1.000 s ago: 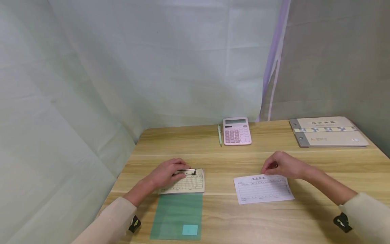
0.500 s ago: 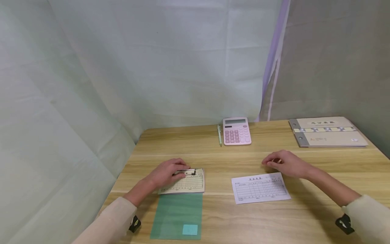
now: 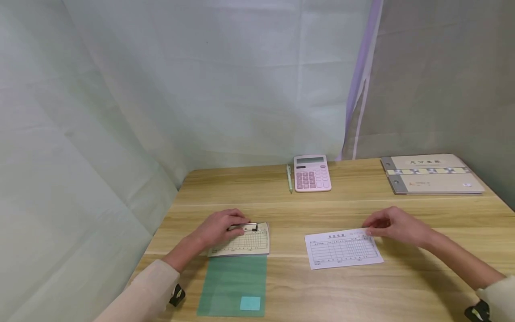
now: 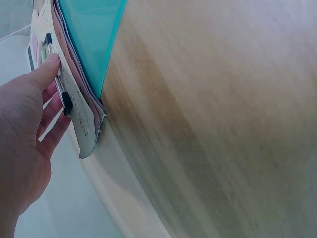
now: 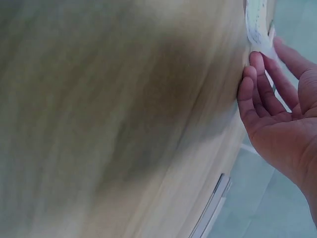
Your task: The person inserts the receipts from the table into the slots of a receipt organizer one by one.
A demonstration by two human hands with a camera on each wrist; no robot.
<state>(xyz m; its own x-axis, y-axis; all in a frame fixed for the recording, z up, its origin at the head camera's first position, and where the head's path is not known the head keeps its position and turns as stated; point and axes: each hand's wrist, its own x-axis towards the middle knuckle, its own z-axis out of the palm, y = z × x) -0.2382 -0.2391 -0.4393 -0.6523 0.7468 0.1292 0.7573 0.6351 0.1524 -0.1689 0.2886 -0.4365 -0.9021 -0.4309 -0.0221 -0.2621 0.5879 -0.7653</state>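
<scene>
A translucent green clipboard (image 3: 234, 282) lies at the left of the table with a stack of printed form slips (image 3: 251, 243) at its top. My left hand (image 3: 219, 228) holds the clipboard's metal clip (image 4: 58, 82), thumb on top and fingers behind it. In the left wrist view the slips' layered edges curl beside the green sheet. To the right, a single white printed form (image 3: 342, 251) lies slightly turned. My right hand (image 3: 402, 228) pinches its upper right corner between thumb and fingers; that corner shows as a curved strip in the right wrist view.
A pink calculator (image 3: 312, 174) and a light green pen (image 3: 289, 179) lie side by side at the table's back edge. A bound account book (image 3: 434, 174) is at the back right. Cloth curtains (image 3: 257, 80) hang behind the table.
My right hand let go of the form's top edge, the sheet settling slightly left, then moved right and took its upper right corner. My left hand stays on the clip.
</scene>
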